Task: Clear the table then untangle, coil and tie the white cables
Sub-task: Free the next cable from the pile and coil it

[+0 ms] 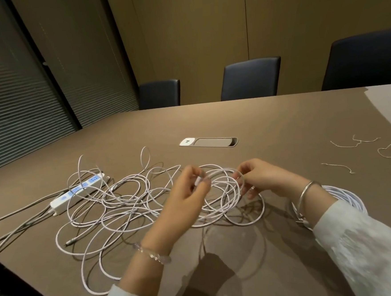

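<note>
A tangle of white cables [124, 206] sprawls over the brown table [280, 123] in front of me. My left hand [188, 194] pinches a white cable end above the tangle. My right hand [259, 178] pinches a loop of the same cable just to the right of it. A short stretch of cable runs between the two hands. One loose plug end [70, 242] lies at the tangle's near left. A coiled white cable [346, 197] rests on the table behind my right wrist, partly hidden by my forearm.
A white power strip [77, 194] with grey cords lies at the left, under some loops. Several twist ties [342, 144] are scattered at the right. A socket hatch [209, 142] sits mid-table. Three dark chairs [250, 79] stand along the far edge.
</note>
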The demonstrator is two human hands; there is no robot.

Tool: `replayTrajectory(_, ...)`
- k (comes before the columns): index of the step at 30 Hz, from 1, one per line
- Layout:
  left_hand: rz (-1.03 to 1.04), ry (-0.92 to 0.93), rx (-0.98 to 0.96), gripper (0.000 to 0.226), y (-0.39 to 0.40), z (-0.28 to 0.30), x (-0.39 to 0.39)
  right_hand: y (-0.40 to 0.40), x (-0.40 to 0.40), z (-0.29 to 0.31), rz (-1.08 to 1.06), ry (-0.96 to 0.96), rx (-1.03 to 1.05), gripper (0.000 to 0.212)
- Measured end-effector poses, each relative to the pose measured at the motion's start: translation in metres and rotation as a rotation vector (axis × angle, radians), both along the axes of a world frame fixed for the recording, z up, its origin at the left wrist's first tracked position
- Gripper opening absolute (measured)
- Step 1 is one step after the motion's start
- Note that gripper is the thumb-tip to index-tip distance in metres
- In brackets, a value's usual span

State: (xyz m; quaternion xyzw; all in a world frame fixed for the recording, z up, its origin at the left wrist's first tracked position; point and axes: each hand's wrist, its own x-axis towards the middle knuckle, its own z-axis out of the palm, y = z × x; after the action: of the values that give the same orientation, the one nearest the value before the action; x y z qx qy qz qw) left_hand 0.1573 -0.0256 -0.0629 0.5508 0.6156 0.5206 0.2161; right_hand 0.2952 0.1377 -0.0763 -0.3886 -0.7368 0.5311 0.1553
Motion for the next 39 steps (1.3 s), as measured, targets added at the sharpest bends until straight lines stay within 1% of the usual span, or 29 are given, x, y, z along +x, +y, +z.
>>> replayTrajectory(2,0.014,-0.046,0.061,0.026,0.004,0.017,-0.003,-0.004,0.001,0.003,0.063,0.023,-0.006,0.026)
replayTrajectory(5,-0.014,-0.200,0.155,0.012,0.011,0.040,-0.004,-0.010,0.001,0.008,0.091,0.148,-0.060,0.037)
replayTrajectory(7,-0.065,-0.323,0.206,0.011,0.013,0.054,-0.004,-0.014,0.000,0.014,0.084,0.261,-0.111,0.042)
replayTrajectory(9,-0.104,-0.397,0.252,0.012,0.013,0.066,-0.005,-0.016,0.003,0.022,0.110,0.343,-0.158,0.046)
replayTrajectory(12,-0.131,-0.475,0.310,0.015,0.015,0.080,-0.007,-0.018,0.009,0.025,0.193,0.379,-0.218,0.049)
replayTrajectory(14,-0.147,-0.505,0.349,0.015,0.018,0.087,-0.010,-0.023,0.008,0.023,0.210,0.370,-0.186,0.047)
replayTrajectory(15,-0.161,-0.505,0.362,0.015,0.019,0.090,-0.012,-0.025,0.005,0.021,0.207,0.363,-0.146,0.042)
replayTrajectory(18,-0.178,-0.477,0.387,0.014,0.022,0.096,-0.017,-0.032,-0.006,0.016,0.189,0.369,-0.027,0.014)
replayTrajectory(19,-0.163,-0.462,0.397,0.013,0.023,0.096,-0.020,-0.033,-0.007,0.017,0.183,0.363,0.007,0.008)
replayTrajectory(20,-0.133,-0.439,0.408,0.012,0.023,0.097,-0.023,-0.031,-0.006,0.019,0.178,0.351,0.040,0.007)
replayTrajectory(23,-0.010,-0.369,0.425,0.009,0.023,0.094,-0.037,-0.022,0.006,0.030,0.125,0.329,0.101,0.016)
replayTrajectory(26,0.043,-0.433,0.428,0.008,0.026,0.089,-0.051,-0.007,0.021,0.039,-0.034,0.311,0.155,0.022)
replayTrajectory(28,0.054,-0.486,0.422,0.008,0.030,0.086,-0.056,0.002,0.029,0.041,-0.123,0.253,0.175,0.024)
replayTrajectory(30,0.066,-0.512,0.410,0.008,0.034,0.082,-0.058,0.009,0.034,0.041,-0.163,0.162,0.185,0.021)
replayTrajectory(33,0.055,-0.529,0.400,0.007,0.041,0.081,-0.058,0.013,0.036,0.041,-0.159,0.028,0.198,0.015)
replayTrajectory(35,0.058,-0.518,0.390,0.006,0.043,0.081,-0.058,0.016,0.034,0.038,-0.197,-0.010,0.192,0.016)
replayTrajectory(37,0.067,-0.509,0.392,0.006,0.043,0.082,-0.060,0.020,0.034,0.036,-0.290,-0.006,0.176,0.014)
replayTrajectory(39,0.084,-0.505,0.403,0.007,0.042,0.083,-0.063,0.023,0.037,0.034,-0.354,-0.045,0.189,0.015)
